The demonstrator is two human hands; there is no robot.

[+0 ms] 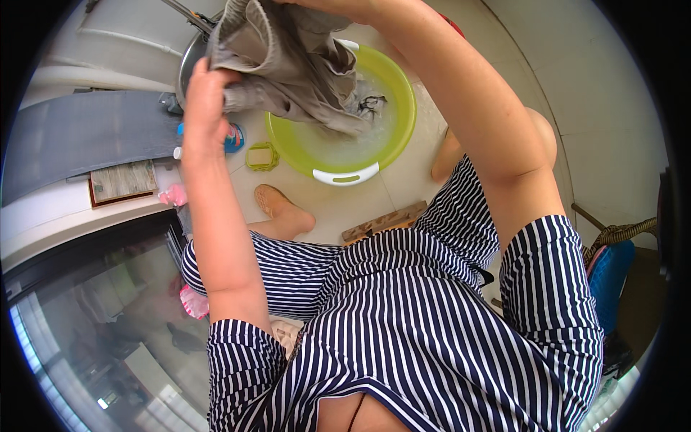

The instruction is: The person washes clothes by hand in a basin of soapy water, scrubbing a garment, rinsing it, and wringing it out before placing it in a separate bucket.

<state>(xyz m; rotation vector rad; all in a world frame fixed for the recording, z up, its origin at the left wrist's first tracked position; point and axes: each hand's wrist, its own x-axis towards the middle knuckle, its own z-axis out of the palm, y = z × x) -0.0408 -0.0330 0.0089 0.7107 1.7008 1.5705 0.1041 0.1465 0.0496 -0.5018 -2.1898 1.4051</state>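
A wet grey-beige garment (302, 81) with a gathered, elastic-looking edge hangs from my hands. Its lower end dips into a lime-green plastic basin (407, 113) holding cloudy water (324, 143). My left hand (208, 94), slightly blurred, grips the garment's left edge above the basin's left side. At the top border my right hand (329, 5) is on the upper part of the garment, its fingers cut off by the frame. A dark cord or trim (372, 103) shows on wet cloth inside the basin.
Left of the basin are a small green-framed dish (262, 156) and a blue bottle (235, 137), partly behind my left arm. A metal basin (186, 62) stands behind the garment. A grey board (92, 135) juts in from the left; a low wooden piece (383, 221) lies between my feet.
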